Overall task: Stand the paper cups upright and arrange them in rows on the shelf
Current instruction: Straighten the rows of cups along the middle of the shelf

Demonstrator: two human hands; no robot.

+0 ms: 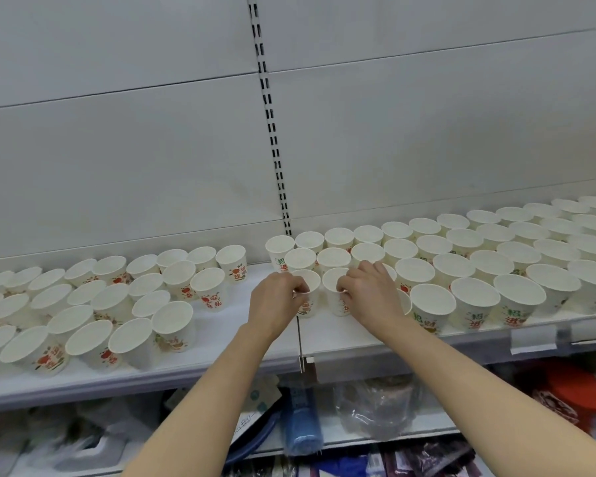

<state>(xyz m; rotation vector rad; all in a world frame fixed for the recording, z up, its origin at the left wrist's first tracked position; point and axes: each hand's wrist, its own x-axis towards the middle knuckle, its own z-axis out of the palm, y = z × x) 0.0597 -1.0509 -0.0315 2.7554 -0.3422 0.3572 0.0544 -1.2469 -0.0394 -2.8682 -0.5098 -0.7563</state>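
Several white paper cups with red and green print stand upright on the white shelf (221,342). Right of the shelf joint they form tidy rows (461,266); left of it they stand in a looser cluster (93,304). My left hand (276,304) pinches the rim of an upright cup (307,304) at the shelf's middle. My right hand (369,290) pinches the rim of the neighbouring cup (334,294). Both cups stand on the shelf at the left end of the tidy rows.
A slotted upright rail (272,139) runs up the grey back panel. A metal divider pin (300,346) marks the shelf joint at the front edge. Price-tag holders (534,339) hang on the right lip. The lower shelf holds a blue roll (301,425), plastic bags and red goods (575,390).
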